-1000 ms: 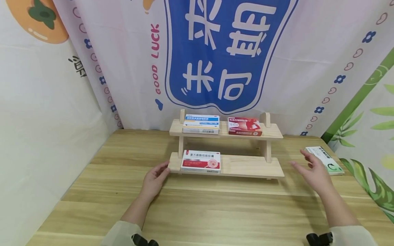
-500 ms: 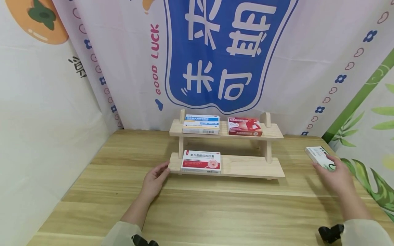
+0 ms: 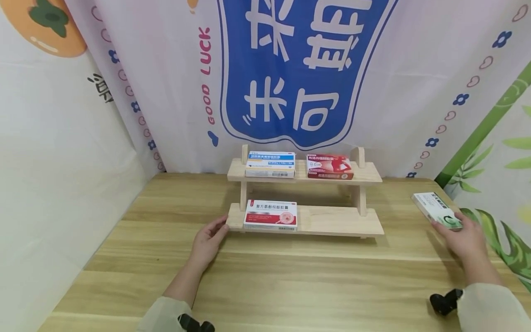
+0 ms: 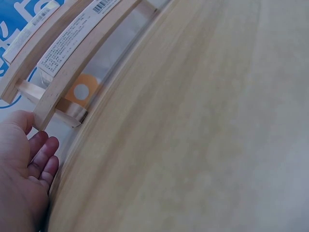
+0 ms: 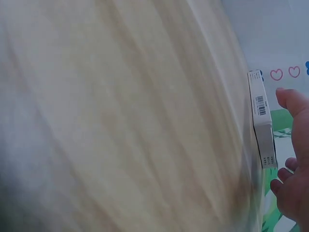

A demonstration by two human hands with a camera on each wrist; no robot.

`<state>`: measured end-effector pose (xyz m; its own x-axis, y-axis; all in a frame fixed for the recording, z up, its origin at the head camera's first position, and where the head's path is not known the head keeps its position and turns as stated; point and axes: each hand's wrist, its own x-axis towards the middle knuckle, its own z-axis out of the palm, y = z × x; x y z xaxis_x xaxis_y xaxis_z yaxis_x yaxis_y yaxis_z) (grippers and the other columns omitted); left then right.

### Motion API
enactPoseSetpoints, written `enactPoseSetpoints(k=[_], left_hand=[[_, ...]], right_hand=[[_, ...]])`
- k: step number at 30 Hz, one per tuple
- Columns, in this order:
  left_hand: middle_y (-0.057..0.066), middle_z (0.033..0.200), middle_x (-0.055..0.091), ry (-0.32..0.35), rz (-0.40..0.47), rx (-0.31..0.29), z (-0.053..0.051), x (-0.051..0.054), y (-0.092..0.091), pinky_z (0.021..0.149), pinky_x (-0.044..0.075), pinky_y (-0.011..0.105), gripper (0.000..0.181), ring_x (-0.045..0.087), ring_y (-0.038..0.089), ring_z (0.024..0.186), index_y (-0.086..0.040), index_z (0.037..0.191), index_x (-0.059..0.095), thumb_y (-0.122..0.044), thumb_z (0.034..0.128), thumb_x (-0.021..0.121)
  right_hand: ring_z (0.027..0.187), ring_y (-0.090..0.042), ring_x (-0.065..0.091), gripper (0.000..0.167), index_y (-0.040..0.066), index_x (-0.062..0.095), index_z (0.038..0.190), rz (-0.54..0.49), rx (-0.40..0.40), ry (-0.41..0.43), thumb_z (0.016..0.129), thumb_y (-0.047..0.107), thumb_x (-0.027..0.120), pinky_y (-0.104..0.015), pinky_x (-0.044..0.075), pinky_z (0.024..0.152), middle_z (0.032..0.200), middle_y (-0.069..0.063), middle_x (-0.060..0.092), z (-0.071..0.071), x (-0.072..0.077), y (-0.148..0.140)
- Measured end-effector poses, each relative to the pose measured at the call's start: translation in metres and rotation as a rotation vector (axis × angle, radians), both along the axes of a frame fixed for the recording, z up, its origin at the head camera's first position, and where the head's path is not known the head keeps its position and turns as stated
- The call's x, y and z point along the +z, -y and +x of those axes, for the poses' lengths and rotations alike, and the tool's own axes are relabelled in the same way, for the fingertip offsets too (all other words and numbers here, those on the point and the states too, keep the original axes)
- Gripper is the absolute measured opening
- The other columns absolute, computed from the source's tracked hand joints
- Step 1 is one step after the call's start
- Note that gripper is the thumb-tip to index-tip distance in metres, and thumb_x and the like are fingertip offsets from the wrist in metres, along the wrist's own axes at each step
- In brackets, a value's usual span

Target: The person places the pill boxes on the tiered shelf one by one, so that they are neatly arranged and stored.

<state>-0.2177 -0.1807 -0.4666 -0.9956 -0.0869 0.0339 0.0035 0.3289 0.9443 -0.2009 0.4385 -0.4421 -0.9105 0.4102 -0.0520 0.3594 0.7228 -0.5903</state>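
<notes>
In the head view, my left hand [image 3: 209, 240] grips the left end of a two-tier wooden display shelf [image 3: 340, 220]. The left wrist view shows the thumb against the end of the lower board, the other fingers bent below it. My right hand [image 3: 466, 237] is at the near end of a white and green medicine box [image 3: 434, 208] lying on the table at the right. Its thumb and fingers spread to either side of the box. In the right wrist view, a gap shows between the thumb and the box [image 5: 260, 108].
A white and red medicine box [image 3: 270, 214] lies on the lower tier's left part. On the upper tier sit a blue and white box [image 3: 270, 164] and a red box [image 3: 329, 167]. Behind the wooden table [image 3: 265, 281] hangs a printed cloth [image 3: 182, 92].
My right hand has moved right from beside the shelf to the white and green box, then shifted slightly further right. My left hand stays on the shelf. The head view has tilted a little.
</notes>
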Motion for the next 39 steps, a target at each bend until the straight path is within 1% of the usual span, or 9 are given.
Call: enactPoseSetpoints(k=[3, 10, 16, 21, 30, 35, 39], left_hand=[[0.014, 0.139, 0.058, -0.002, 0.006, -0.004, -0.0005, 0.0013, -0.0001, 0.110, 0.042, 0.044, 0.038, 0.054, 0.028, 0.127, -0.009, 0.136, 0.057, -0.021, 0.0994, 0.058], [0.014, 0.139, 0.058, -0.004, 0.008, -0.005, -0.0014, 0.0008, 0.0002, 0.110, 0.042, 0.044, 0.039, 0.055, 0.028, 0.127, -0.009, 0.136, 0.057, -0.021, 0.0987, 0.059], [0.013, 0.138, 0.059, 0.010, 0.011, -0.004, -0.0015, 0.0006, 0.0008, 0.111, 0.041, 0.045, 0.038, 0.054, 0.027, 0.128, -0.011, 0.135, 0.058, -0.022, 0.0985, 0.059], [0.015, 0.138, 0.059, -0.004, 0.008, -0.007, -0.0006, 0.0005, 0.0010, 0.110, 0.042, 0.044, 0.039, 0.055, 0.028, 0.126, -0.009, 0.135, 0.057, -0.022, 0.0987, 0.059], [0.014, 0.138, 0.059, 0.005, 0.019, -0.004, 0.0009, 0.0016, -0.0001, 0.110, 0.042, 0.043, 0.039, 0.055, 0.027, 0.126, -0.009, 0.136, 0.057, -0.022, 0.0988, 0.059], [0.013, 0.139, 0.059, 0.004, 0.011, -0.003, 0.0008, 0.0012, -0.0002, 0.108, 0.043, 0.041, 0.039, 0.055, 0.026, 0.126, -0.010, 0.136, 0.057, -0.023, 0.0995, 0.058], [0.012, 0.138, 0.059, 0.004, 0.013, -0.001, 0.0000, 0.0006, -0.0002, 0.107, 0.044, 0.037, 0.038, 0.056, 0.025, 0.125, -0.010, 0.135, 0.058, -0.023, 0.0992, 0.058]], right_hand=[[0.132, -0.064, 0.017, 0.093, -0.008, 0.007, 0.152, -0.003, -0.009, 0.010, 0.096, 0.056, 0.046, -0.073, 0.024, 0.102, 0.148, -0.046, 0.011, -0.0014, -0.0015, -0.0020], [0.134, -0.064, 0.015, 0.096, -0.008, 0.005, 0.152, -0.022, -0.024, 0.034, 0.095, 0.057, 0.047, -0.072, 0.023, 0.104, 0.149, -0.046, 0.007, -0.0021, -0.0047, -0.0051], [0.134, -0.063, 0.019, 0.096, -0.010, 0.006, 0.151, -0.015, -0.038, 0.065, 0.095, 0.056, 0.047, -0.070, 0.025, 0.105, 0.149, -0.045, 0.012, -0.0037, -0.0038, -0.0068], [0.131, -0.062, 0.022, 0.094, -0.012, 0.011, 0.150, 0.002, -0.046, 0.089, 0.095, 0.055, 0.047, -0.068, 0.027, 0.105, 0.146, -0.046, 0.016, -0.0030, -0.0034, -0.0064], [0.130, -0.062, 0.022, 0.090, -0.013, 0.020, 0.147, 0.020, -0.054, 0.077, 0.095, 0.055, 0.048, -0.068, 0.027, 0.105, 0.143, -0.046, 0.021, 0.0003, -0.0058, -0.0054], [0.129, -0.062, 0.022, 0.090, -0.011, 0.021, 0.148, 0.032, -0.065, 0.066, 0.095, 0.056, 0.048, -0.068, 0.027, 0.104, 0.143, -0.046, 0.020, 0.0025, -0.0078, -0.0052], [0.130, -0.063, 0.020, 0.090, -0.009, 0.019, 0.150, 0.019, -0.074, 0.059, 0.095, 0.056, 0.047, -0.068, 0.026, 0.105, 0.144, -0.047, 0.017, 0.0045, -0.0089, -0.0039]])
